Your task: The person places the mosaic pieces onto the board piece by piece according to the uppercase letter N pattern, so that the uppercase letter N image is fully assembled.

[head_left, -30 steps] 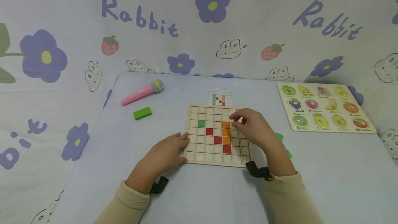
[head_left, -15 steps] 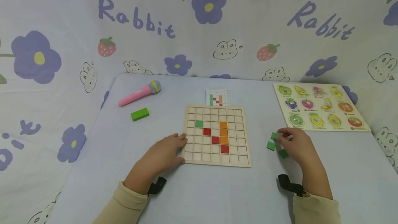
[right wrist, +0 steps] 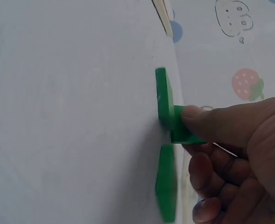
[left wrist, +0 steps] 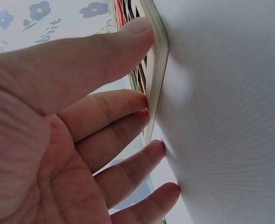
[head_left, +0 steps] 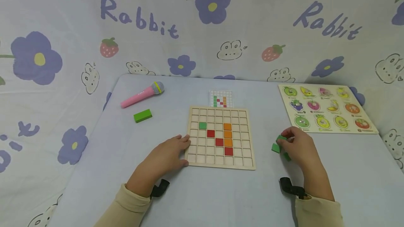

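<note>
My left hand (head_left: 164, 155) lies at the left edge of a wooden grid board (head_left: 210, 159); in the left wrist view its thumb and some fingertips touch the rim, the fingers fairly straight. On the board are one green tile (head_left: 202, 125), three orange tiles in a column and three red tiles on a diagonal. To the right of the board, my right hand (head_left: 300, 146) pinches a green square tile (right wrist: 180, 128) between thumb and finger. Two more green tiles lie beside it on the table, one nearer the board (head_left: 275, 148), the other partly under the hand (head_left: 287, 156).
A small pattern card (head_left: 221, 98) lies behind the board. At the left are a pink toy microphone (head_left: 140, 96) and a green block (head_left: 142, 116). A fruit puzzle board (head_left: 328, 109) lies at the back right. Printed cloth covers the wall behind.
My right hand moved from above the board's right side over to the green tiles on the right and has taken hold of one. My left hand stays at the board's edge.
</note>
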Tool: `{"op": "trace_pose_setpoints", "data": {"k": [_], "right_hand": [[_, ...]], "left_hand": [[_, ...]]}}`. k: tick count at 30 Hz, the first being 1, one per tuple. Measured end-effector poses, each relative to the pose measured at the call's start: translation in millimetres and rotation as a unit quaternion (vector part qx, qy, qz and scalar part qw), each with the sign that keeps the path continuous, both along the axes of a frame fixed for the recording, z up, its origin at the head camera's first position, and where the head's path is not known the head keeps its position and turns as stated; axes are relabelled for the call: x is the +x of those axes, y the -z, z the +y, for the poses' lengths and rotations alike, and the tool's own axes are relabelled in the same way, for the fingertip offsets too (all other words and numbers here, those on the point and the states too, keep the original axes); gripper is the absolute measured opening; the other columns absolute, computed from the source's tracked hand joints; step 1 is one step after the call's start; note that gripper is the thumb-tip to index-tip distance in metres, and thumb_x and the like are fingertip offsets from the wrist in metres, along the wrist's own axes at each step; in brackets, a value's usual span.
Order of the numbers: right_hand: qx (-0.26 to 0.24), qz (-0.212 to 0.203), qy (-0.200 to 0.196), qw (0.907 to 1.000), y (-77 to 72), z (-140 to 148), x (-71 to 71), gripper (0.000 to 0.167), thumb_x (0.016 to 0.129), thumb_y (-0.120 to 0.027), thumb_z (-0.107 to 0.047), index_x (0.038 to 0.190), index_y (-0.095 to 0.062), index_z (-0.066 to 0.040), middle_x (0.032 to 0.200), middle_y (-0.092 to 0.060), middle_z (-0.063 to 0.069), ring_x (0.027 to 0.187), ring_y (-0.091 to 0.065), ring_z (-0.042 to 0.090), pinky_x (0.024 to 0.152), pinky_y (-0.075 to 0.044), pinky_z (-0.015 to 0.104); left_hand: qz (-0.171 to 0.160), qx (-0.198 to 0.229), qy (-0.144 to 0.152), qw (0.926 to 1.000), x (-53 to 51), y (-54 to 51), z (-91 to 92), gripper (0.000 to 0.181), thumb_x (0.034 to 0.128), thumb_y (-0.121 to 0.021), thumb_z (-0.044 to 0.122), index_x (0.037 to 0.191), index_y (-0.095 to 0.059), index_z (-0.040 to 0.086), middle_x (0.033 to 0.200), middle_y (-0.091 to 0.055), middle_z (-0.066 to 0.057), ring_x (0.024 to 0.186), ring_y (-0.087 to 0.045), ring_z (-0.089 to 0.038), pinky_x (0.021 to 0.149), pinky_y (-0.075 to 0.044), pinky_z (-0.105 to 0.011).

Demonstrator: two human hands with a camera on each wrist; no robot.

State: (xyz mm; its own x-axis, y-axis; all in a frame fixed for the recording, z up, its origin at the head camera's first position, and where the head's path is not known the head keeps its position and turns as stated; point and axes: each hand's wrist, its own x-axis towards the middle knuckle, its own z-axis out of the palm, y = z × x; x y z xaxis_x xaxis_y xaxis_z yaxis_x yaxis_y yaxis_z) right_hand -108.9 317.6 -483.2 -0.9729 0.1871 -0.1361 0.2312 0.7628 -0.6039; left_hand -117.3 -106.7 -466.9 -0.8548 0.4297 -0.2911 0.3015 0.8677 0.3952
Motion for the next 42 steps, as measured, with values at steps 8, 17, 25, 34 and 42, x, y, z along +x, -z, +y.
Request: {"op": "trace_pose_setpoints", "data": {"k": [8,17,25,34,42], "right_hand": [[-0.018,0.078,-0.056,0.9952,-18.1,-80,-13.3,0.012,0.107,-0.071,-0.014,0.116,-0.072,-0.007,0.111,-0.075,0.013,0.099,-0.067,0.029,0.078,-0.057,0.037],[-0.054,0.069,-0.196,0.9767,-17.6,-183,-47.6,0.011,0.107,-0.069,-0.010,0.116,-0.075,-0.011,0.111,-0.077,0.004,0.099,-0.068,0.023,0.092,-0.062,0.042],[0.004,0.070,-0.224,0.9721,-9.8,-213,-65.7,0.008,0.105,-0.071,-0.009,0.111,-0.077,-0.012,0.108,-0.077,0.005,0.092,-0.067,0.020,0.084,-0.060,0.040],[0.009,0.071,-0.221,0.9726,-11.5,-214,-63.1,0.010,0.106,-0.070,-0.009,0.110,-0.078,-0.012,0.110,-0.078,0.005,0.094,-0.067,0.021,0.086,-0.060,0.041],[0.017,0.069,-0.243,0.9674,-10.5,-215,-57.7,0.009,0.104,-0.071,-0.004,0.107,-0.078,-0.009,0.109,-0.076,0.005,0.097,-0.065,0.021,0.088,-0.060,0.039]], "left_hand": [[-0.001,0.003,-0.004,1.0000,1.6,-3.7,0.0,0.076,0.0948,-0.087,0.024,0.162,-0.054,0.012,0.174,-0.044,-0.001,0.165,-0.036,-0.029,0.131,-0.037,-0.053],[-0.003,0.016,0.000,0.9999,1.1,-3.8,-1.0,0.074,0.0949,-0.087,0.023,0.161,-0.055,0.011,0.173,-0.045,-0.001,0.164,-0.037,-0.029,0.132,-0.037,-0.053],[0.010,0.019,0.012,0.9997,0.1,-4.0,-2.9,0.073,0.0947,-0.088,0.022,0.159,-0.057,0.009,0.171,-0.048,-0.004,0.162,-0.040,-0.031,0.130,-0.039,-0.052],[0.014,0.012,0.010,0.9998,0.3,-4.6,-3.5,0.073,0.0942,-0.088,0.022,0.159,-0.057,0.009,0.171,-0.048,-0.004,0.162,-0.040,-0.031,0.130,-0.039,-0.052],[0.009,0.010,0.010,0.9999,1.0,-4.1,-2.8,0.072,0.0949,-0.087,0.021,0.159,-0.057,0.009,0.172,-0.047,-0.004,0.163,-0.040,-0.031,0.130,-0.039,-0.052]]}}
